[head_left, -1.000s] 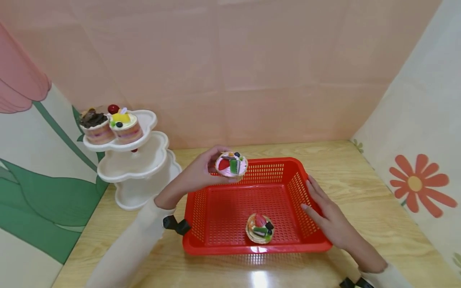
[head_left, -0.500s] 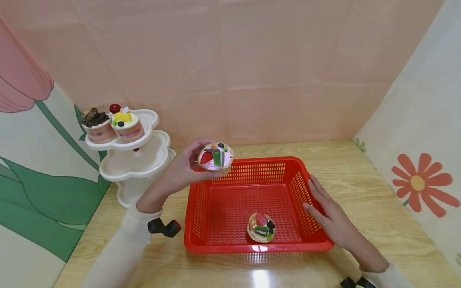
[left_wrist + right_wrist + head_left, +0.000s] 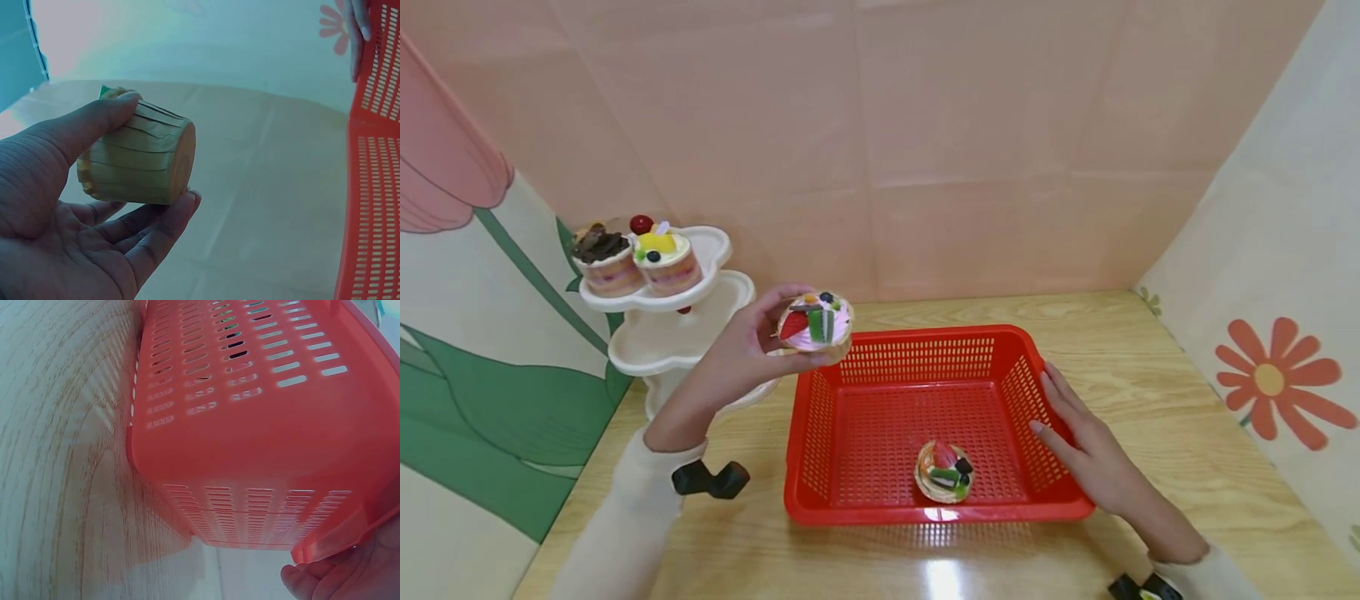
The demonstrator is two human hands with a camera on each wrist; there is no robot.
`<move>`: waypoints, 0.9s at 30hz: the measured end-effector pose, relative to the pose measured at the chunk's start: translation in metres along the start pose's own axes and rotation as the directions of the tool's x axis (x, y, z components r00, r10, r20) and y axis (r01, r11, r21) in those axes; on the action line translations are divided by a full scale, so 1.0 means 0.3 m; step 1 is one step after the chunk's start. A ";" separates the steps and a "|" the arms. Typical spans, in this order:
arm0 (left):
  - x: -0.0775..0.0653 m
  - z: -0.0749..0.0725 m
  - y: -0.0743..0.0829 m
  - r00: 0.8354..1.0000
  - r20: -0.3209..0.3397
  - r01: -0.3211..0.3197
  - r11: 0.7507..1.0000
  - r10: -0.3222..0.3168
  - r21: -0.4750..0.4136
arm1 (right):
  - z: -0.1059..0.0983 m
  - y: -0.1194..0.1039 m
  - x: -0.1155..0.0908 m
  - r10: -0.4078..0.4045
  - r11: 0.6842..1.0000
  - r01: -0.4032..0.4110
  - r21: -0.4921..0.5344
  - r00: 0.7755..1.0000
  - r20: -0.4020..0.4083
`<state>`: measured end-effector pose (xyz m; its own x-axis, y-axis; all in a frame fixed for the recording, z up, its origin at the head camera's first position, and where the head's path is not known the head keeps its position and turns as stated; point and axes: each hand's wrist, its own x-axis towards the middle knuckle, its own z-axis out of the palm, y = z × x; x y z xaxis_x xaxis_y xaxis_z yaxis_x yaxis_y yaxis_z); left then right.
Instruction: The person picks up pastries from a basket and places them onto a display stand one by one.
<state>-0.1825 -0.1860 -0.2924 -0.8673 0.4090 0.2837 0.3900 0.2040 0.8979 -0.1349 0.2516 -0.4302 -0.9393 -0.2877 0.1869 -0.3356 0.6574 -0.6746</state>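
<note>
In the head view my left hand point(image 3: 737, 350) holds a toy cupcake point(image 3: 815, 323) with pink cream, a strawberry and green fruit pieces on top. The left wrist view shows its pleated yellowish cup point(image 3: 134, 159) between thumb and fingers, base turned outward. This cupcake is in the air by the back left corner of a red plastic basket point(image 3: 917, 521). My right hand point(image 3: 1090, 458) grips the basket's right rim, thumb on the inner side. Beneath the rim, curled fingertips point(image 3: 300, 578) show in the right wrist view. A second fruit-topped cupcake point(image 3: 943, 472) lies inside the basket near the front.
A white three-tier stand point(image 3: 662, 342) is at the left, partly hidden by my left arm. On its top tier sit a chocolate-topped cake cup point(image 3: 606, 262) and a yellow fruit-topped cake cup point(image 3: 666, 260). The wooden table point(image 3: 1150, 392) meets a pink backdrop point(image 3: 1000, 167) behind.
My left hand has carried the cupcake leftward and slightly up, from over the basket's back part toward the stand. The right hand and basket keep their place.
</note>
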 end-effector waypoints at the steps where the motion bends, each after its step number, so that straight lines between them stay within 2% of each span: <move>1: -0.006 -0.006 0.000 1.000 -0.005 0.004 1.000 -0.004 0.007 | 0.000 0.000 0.000 0.000 1.000 0.000 0.000 1.000 0.000; 8: -0.052 -0.036 -0.007 0.999 -0.021 0.042 0.999 -0.042 0.008 | -0.003 0.007 0.000 0.000 1.000 0.000 0.011 1.000 0.001; 14: -0.097 -0.052 -0.037 0.994 -0.042 0.099 0.995 -0.098 0.033 | -0.003 0.009 -0.001 0.002 1.000 -0.002 0.005 1.000 0.003; 27: -0.189 -0.107 -0.124 0.975 -0.172 0.155 0.984 -0.139 0.083 | -0.004 0.020 0.005 -0.003 0.999 0.003 0.035 1.000 0.006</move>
<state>-0.1577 -0.2452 -0.3310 -0.9532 0.2172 0.2101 0.2754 0.3379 0.9000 -0.1385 0.2559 -0.4330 -0.9378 -0.2939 0.1846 -0.3356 0.6316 -0.6989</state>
